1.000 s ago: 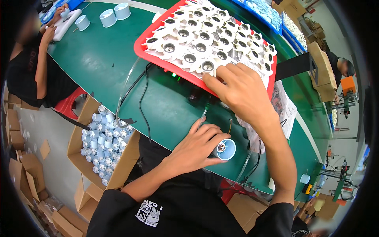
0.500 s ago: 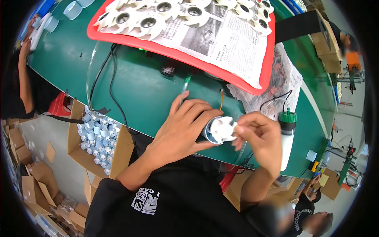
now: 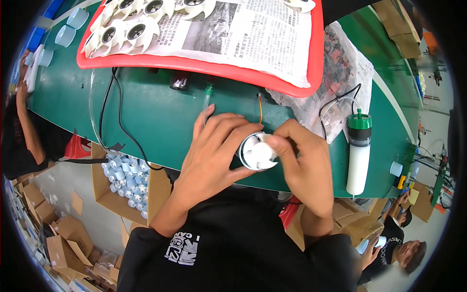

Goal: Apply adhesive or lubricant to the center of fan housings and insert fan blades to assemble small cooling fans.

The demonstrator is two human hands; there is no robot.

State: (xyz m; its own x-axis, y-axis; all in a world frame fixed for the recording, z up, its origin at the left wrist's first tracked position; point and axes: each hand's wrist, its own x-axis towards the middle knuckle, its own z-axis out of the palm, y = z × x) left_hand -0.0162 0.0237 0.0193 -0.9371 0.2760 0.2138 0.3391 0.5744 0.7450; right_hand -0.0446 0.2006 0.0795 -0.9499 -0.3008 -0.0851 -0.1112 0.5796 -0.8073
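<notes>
My left hand (image 3: 211, 148) is wrapped round a small round fan housing (image 3: 240, 155) near the table's front edge. Inside its open top sits a white fan impeller (image 3: 257, 152), its blades within the rim. The curled thumb and fingers of my right hand (image 3: 304, 163) close on the impeller's right side, slightly blurred. A clear dispensing tube with a green fitting (image 3: 208, 90) points away from me at my left forefinger; whether I grip it is hidden. Behind the housing, a thin yellow-and-red wire (image 3: 260, 108) runs along the table.
A red tray (image 3: 194, 65) lined with newspaper holds several white impellers (image 3: 141, 33). At right stands a green-capped bottle of white fluid (image 3: 358, 160) by crumpled paper (image 3: 340, 102). A cardboard box (image 3: 109, 192) of pale-blue housings is at left. Co-workers are at both sides.
The impeller, tilted at the housing's mouth before, now sits down inside the rim. My right hand has come left over it. The whole view has shifted, with the tray further left and up.
</notes>
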